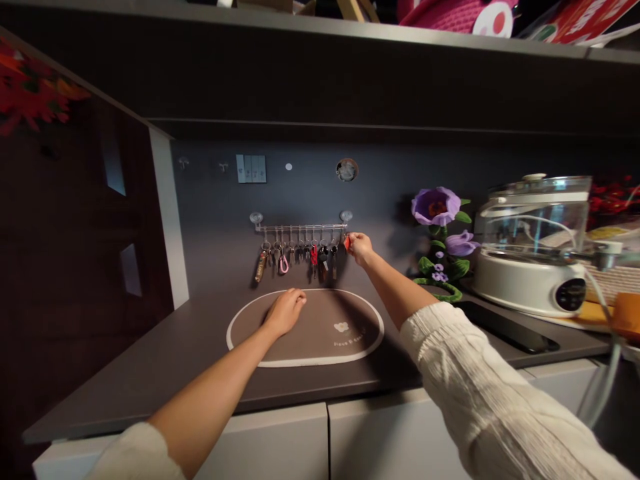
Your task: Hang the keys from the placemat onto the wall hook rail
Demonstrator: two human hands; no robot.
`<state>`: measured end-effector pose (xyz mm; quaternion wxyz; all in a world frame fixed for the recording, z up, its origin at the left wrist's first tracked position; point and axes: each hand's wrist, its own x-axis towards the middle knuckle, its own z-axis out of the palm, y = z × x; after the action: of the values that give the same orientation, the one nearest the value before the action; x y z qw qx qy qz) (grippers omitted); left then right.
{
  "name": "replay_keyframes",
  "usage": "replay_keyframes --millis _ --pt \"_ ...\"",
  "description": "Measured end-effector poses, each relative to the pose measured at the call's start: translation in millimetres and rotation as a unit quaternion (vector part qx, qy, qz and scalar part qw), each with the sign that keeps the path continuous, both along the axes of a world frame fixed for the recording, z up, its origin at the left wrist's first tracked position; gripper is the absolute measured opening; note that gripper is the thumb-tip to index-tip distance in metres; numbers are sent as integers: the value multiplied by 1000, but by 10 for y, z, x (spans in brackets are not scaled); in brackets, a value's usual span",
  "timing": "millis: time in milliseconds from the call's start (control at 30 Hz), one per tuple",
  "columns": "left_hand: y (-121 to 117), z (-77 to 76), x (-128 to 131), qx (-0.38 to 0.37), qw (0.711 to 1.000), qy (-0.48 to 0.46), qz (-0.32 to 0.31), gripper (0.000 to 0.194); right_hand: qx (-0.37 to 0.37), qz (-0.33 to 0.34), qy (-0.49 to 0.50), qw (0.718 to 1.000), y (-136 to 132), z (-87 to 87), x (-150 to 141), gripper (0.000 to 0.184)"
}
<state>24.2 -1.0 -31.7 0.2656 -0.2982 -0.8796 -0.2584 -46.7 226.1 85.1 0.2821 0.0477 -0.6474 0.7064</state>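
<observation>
Closest to me, two arms in cream sleeves reach over a dark, flat surface (165, 373) with white cabinet doors (270, 443) beneath. The left hand (286, 311) is over a brown oval mat with a white rim (310, 340); its fingers curl loosely, but their undersides are hidden, so I cannot tell whether they are closed or whether they press on the mat. A black, phone-like slab (505, 327) lies right of the mat, beside the right sleeve (460, 360). Past it sit a white appliance with a clear upper part (525, 280) and a trailing white cord, then fuzzy purple flowers with green leaves (435, 207), near the right forearm; a wide swing of that arm could knock them.

Farther in, at the wall, the right hand (361, 248) pinches a small red tag (347, 244) between its fingers, at the right end of a clear hook rack (303, 229). Whether the tag hangs from a hook, I cannot tell. A loose pinch could drop it onto the mat; a sideways nudge could tangle it with the keys (320, 257) crowded alongside; a hard pull could loosen the round mounts (346, 216).

On the wall above are a panel of switches (251, 169) and a round opening (347, 170), under a dark overhead shelf (320, 80).
</observation>
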Motion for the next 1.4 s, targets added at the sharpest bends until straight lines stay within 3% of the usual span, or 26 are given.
replay_keyframes --millis 267,667,1000,1100,1200,1300,1400 --pt "0 9 21 8 1000 -2 2 19 -31 15 -49 998 -8 -8 -20 15" --pt "-12 -20 -18 30 999 -14 7 18 -79 47 -55 994 32 -228 -63 8" --pt "-15 55 102 100 994 -44 -7 24 -90 -13 -143 986 59 -456 426 11" --pt "-17 132 210 176 980 -88 -28 40 -62 4 -149 987 -59 -527 671 16" --pt "-36 228 373 241 959 -117 -89 70 -4 49 -99 994 -235 -596 948 37" --pt "-90 305 576 258 948 -123 -141 88 83 108 -1 991 -402 -671 1226 65" --pt "-180 332 777 253 947 -109 -163 93 183 147 72 969 -519 -744 1467 83"
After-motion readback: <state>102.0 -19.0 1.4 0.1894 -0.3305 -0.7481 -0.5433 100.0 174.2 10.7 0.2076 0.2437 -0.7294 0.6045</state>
